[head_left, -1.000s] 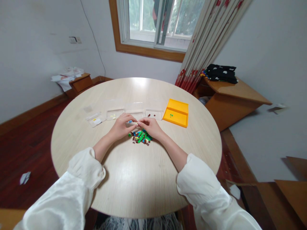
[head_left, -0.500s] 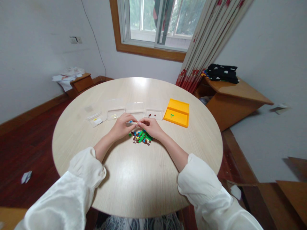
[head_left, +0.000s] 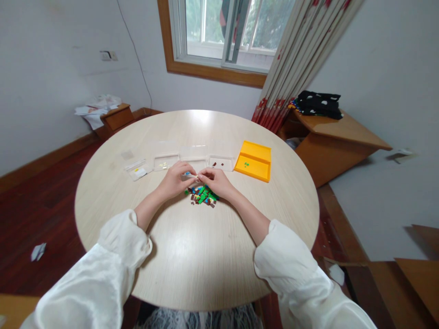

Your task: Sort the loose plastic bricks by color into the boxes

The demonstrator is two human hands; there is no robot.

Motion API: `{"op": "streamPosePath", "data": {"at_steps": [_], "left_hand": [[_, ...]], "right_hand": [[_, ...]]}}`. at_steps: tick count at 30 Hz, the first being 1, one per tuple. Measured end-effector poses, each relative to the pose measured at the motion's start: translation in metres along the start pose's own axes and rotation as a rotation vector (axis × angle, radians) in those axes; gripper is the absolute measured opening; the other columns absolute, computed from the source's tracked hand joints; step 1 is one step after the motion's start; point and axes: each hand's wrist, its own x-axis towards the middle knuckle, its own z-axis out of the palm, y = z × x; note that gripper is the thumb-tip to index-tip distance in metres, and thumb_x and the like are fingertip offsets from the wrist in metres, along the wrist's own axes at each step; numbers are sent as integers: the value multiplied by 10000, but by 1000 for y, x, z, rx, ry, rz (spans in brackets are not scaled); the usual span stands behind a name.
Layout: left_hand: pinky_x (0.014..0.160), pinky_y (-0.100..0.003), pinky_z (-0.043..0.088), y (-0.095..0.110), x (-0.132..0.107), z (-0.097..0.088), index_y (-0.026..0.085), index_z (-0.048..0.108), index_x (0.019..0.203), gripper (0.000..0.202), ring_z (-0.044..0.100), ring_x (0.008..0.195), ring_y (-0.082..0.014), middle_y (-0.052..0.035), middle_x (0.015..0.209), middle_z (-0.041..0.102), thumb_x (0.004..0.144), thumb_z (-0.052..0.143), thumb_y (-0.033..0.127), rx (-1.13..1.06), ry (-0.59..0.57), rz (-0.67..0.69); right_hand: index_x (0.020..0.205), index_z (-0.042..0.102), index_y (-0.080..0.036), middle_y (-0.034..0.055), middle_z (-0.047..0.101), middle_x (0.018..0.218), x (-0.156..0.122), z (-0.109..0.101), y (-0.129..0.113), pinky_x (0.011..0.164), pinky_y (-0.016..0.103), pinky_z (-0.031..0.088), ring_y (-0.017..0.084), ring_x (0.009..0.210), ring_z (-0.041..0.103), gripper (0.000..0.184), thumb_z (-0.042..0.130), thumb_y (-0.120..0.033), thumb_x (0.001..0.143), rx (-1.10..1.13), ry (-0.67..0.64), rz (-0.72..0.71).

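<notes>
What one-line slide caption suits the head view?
Left hand and right hand close together at a pile of coloured pieces on a round table, open yellow box nearby.

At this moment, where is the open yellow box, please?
The yellow box lies in the head view's right half, on the round table, just right of a clear tray and of the right hand.

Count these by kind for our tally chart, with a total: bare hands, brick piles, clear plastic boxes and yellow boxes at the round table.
Bare hands (left hand, right hand): 2
Pile of small toy bricks: 1
Clear plastic boxes: 4
Yellow plastic box: 1
Total: 8
</notes>
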Motion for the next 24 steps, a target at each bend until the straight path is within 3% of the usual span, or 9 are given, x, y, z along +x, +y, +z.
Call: {"op": "streamPosePath", "data": {"at_steps": [24], "left_hand": [[743, -332, 438, -6, -2, 2, 192, 668, 771, 195, 560, 786, -183, -47, 786, 634, 833, 584, 357, 8, -25, 7]], "right_hand": [[737, 657, -145, -7, 647, 692, 1, -1, 1, 643, 237, 447, 106, 646, 559, 119, 580, -234, 749, -20, -19, 13]]}}
